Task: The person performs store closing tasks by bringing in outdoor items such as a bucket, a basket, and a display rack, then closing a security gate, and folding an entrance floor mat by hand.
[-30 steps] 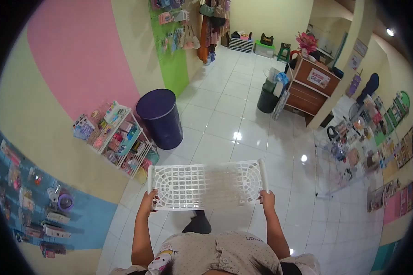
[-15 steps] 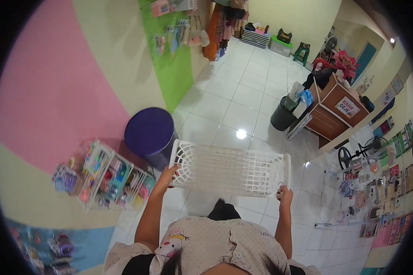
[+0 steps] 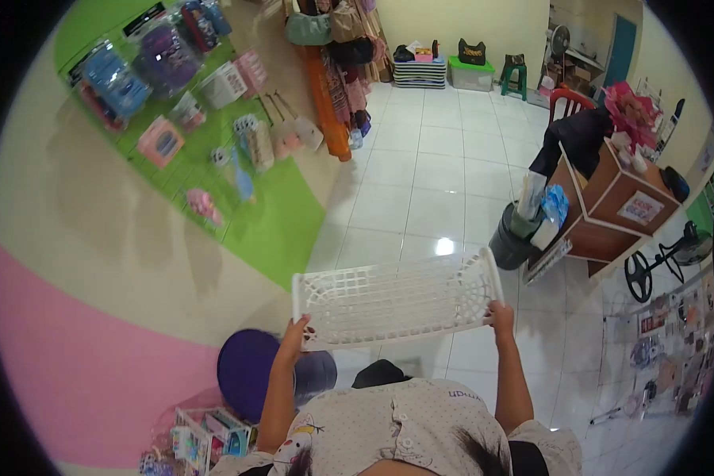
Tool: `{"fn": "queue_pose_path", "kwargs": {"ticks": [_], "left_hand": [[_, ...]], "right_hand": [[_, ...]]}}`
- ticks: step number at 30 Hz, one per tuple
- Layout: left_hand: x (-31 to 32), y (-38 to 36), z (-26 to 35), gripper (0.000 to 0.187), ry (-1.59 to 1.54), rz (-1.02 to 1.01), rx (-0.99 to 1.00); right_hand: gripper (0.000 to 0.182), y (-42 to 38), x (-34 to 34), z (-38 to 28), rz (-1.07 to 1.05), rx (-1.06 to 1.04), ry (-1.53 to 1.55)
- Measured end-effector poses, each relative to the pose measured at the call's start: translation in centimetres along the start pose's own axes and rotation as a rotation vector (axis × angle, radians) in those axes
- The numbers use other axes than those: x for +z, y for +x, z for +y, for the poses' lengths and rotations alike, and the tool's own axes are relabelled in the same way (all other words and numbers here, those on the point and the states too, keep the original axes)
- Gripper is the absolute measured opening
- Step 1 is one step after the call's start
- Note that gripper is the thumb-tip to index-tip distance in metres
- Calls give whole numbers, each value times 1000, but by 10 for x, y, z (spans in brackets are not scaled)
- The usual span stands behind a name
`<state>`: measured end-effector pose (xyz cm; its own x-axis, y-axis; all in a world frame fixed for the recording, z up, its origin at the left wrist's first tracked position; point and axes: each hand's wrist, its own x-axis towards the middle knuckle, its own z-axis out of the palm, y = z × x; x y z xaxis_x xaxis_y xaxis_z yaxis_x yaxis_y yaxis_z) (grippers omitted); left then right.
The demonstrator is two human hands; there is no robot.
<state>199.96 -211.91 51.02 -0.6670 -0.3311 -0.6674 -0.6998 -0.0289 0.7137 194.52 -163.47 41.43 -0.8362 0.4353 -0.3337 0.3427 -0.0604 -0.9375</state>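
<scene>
A long white plastic lattice basket (image 3: 397,297) is held out in front of my body, spanning between both hands. My left hand (image 3: 295,335) grips its left end near the lower corner, with the fingers curled round the edge. At the opposite end my right hand (image 3: 498,316) is closed on the rim. The floor shows through the holes of the lattice. Below and left of the basket stands a bin with a dark purple lid (image 3: 247,373), partly behind my left forearm.
A wooden counter (image 3: 603,214) stands at the right with a dark bin (image 3: 514,236) beside it. Packaged goods hang on a green wall rack (image 3: 166,71) at upper left. A small shelf of items (image 3: 210,436) is at lower left; a standing fan (image 3: 660,260) is at right.
The view has turned and moved forward, so the purple-lidded bin and small shelf sit lower. The basket is now tilted with its right end higher. Both hands still hold it.
</scene>
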Motion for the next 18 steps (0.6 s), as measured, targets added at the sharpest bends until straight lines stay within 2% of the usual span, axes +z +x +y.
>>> {"fn": "queue_pose_path", "kwargs": {"ticks": [4, 7, 11, 12, 15, 18], "left_hand": [[20, 100, 75, 44, -25, 90, 59], [61, 180, 152, 41, -55, 25, 94], [138, 291, 263, 44, 58, -129, 125], [164, 292, 300, 42, 50, -130, 116], [228, 364, 360, 42, 8, -245, 193], [294, 429, 413, 41, 2, -293, 352]], "right_hand": [[21, 97, 75, -52, -9, -34, -63], [22, 178, 103, -87, -10, -36, -39], [21, 277, 108, -167, 125, 51, -43], [21, 303, 108, -184, 152, -20, -4], [26, 375, 98, -230, 236, -56, -2], [26, 446, 98, -261, 309, -46, 41]]}}
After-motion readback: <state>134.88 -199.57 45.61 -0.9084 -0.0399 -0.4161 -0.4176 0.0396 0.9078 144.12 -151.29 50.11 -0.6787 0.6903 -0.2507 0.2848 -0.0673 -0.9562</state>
